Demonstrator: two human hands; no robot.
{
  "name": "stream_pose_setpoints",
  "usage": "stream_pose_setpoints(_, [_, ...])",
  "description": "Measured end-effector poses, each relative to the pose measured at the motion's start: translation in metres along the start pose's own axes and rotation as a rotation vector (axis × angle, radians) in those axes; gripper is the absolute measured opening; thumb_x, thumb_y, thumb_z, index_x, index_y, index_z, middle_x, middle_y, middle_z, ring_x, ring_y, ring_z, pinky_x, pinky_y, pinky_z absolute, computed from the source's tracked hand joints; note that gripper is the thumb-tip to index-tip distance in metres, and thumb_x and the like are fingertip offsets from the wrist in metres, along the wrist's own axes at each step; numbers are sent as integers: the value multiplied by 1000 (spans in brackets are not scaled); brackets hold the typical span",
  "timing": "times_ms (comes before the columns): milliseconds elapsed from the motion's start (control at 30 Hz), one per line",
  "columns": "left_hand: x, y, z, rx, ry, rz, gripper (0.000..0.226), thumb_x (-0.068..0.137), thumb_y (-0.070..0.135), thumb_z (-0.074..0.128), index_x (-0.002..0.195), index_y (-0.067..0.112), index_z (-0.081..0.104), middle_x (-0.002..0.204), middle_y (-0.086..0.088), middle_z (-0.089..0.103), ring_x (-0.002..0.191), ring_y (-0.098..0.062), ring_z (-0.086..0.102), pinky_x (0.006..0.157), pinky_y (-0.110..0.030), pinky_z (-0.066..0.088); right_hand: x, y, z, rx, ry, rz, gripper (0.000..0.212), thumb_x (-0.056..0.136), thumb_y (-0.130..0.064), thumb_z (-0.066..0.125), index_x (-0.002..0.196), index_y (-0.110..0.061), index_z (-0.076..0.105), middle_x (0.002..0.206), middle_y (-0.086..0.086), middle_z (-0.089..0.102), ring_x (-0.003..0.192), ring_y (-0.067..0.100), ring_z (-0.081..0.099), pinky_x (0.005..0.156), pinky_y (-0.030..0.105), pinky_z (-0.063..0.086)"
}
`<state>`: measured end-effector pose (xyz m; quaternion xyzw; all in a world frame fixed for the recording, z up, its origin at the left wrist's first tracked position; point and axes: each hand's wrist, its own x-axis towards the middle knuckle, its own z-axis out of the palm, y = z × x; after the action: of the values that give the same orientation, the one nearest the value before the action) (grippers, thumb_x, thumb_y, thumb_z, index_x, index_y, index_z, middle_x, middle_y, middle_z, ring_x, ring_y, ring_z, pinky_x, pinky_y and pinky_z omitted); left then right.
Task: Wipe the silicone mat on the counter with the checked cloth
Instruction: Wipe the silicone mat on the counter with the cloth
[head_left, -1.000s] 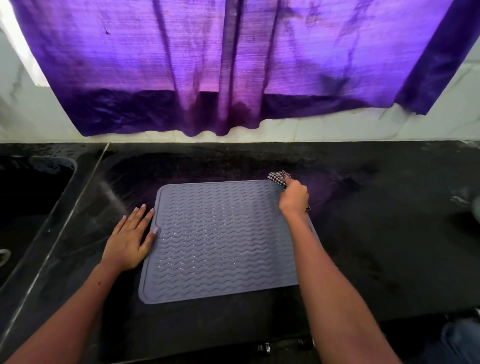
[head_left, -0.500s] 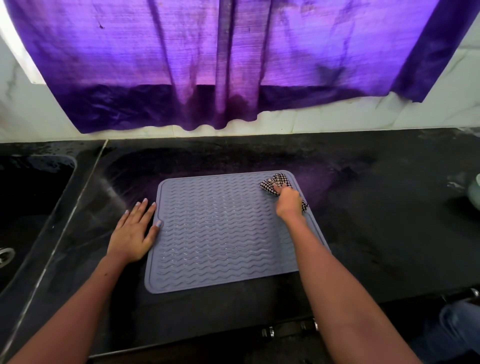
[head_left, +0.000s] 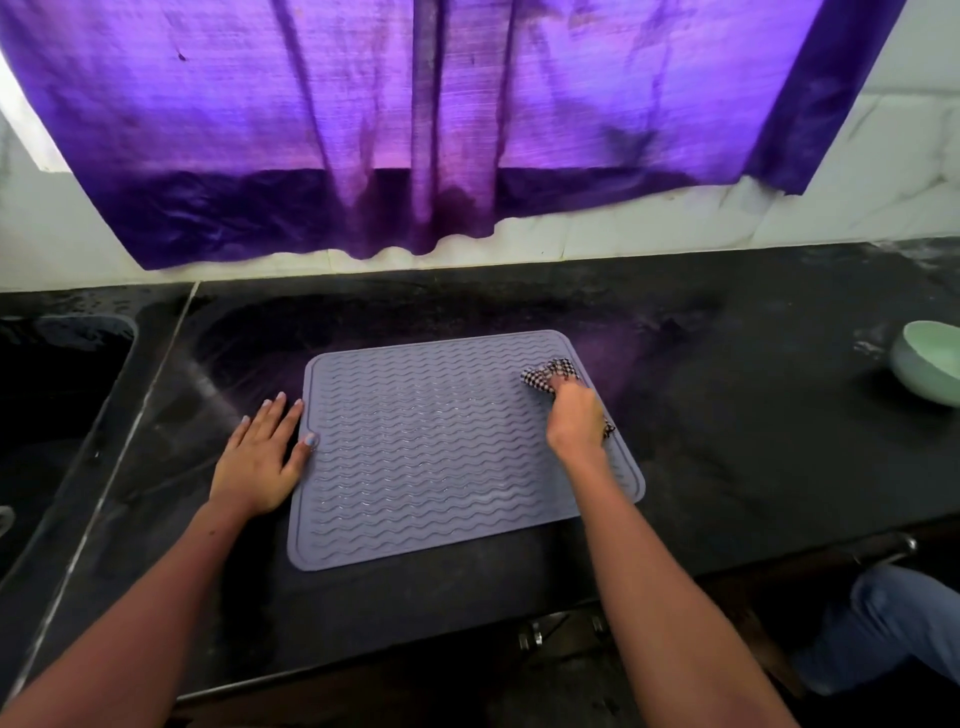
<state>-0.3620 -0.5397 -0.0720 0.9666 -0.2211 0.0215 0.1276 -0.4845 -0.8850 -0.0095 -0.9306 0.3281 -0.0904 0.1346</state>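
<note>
Right hand grips cloth on mat.
Left hand flat, fingers straight, at mat's far edge; bowl on bench, well right of cloth.

The silicone mat looks matt grey, ribbed with wavy ridges. The checked cloth is woven fabric. The counter is dark speckled stone; the right-hand bowl glossy.

1. You're in a home kitchen: dark stone counter with a sink sunk in at your 10 o'clock.
2. White tiled wall at 12, purple curtain hanging over it.
3. Green bowl at 2.
</note>
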Motion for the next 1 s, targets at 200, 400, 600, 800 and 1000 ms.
stream_pose_setpoints(200, [0,-2,1,-8,7,5,82,81,66,7,146,18,24,155,-6,19,143,-19,13,116,-39,7,-3,5,14,-85,-90,-77,66,88,8,50,148,-11,27,155,15,21,144,27,19,118,33,18])
stream_pose_setpoints(400, [0,-1,1,0,-5,4,84,81,67,5,146,18,22,155,-6,16,144,-18,11,117,-39,7,8,6,-7,-75,-176,-89,50,91,2,45,137,-16,47,135,13,46,124,33,47,100,37,41])
stream_pose_setpoints(600, [0,-1,-1,-6,-12,3,85,80,67,4,146,18,22,155,-7,17,144,-19,11,117,-39,7,20,20,-40,259,-219,136,42,92,-6,45,129,-19,59,132,19,55,121,36,50,103,36,39])
stream_pose_setpoints(800, [0,-1,1,-12,-6,1,86,79,67,5,146,17,23,155,-7,17,144,-19,12,117,-39,7,-34,24,-20,21,-9,57,45,92,0,46,134,-15,49,132,14,52,119,34,52,98,38,43])
stream_pose_setpoints(1000, [0,0,0,-2,-20,-5,87,78,66,2,147,16,20,155,-8,14,144,-20,10,117,-39,5,-53,23,10,-111,-72,-19,57,94,2,39,148,-11,25,157,15,15,145,26,16,119,32,14])
